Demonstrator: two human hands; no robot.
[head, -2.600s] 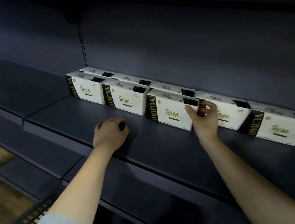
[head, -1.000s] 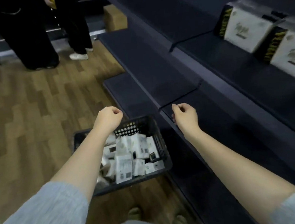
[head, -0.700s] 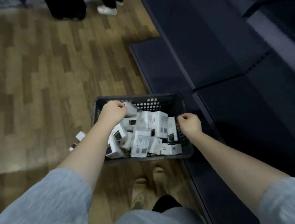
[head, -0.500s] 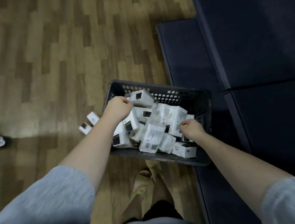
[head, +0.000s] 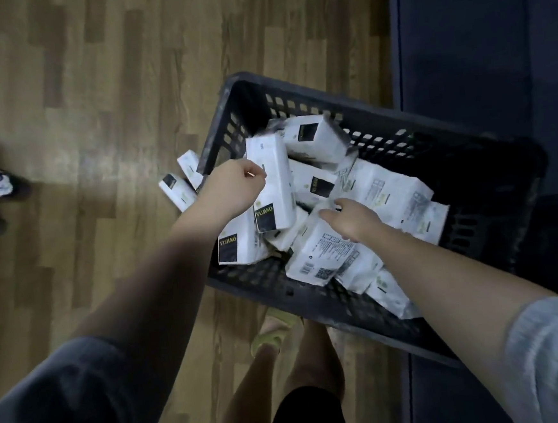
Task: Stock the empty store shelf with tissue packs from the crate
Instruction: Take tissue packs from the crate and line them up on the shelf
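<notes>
Left hand [head: 232, 190] gripping tissue pack [head: 274, 185]

White tissue packs [head: 362, 184] jumbled in black slotted crate [head: 311, 295], one upright

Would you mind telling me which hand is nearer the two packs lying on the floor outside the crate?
Left. The left hand is just right of the floor packs, at the crate's left wall; the right hand is farther right, over the crate's middle.
</notes>
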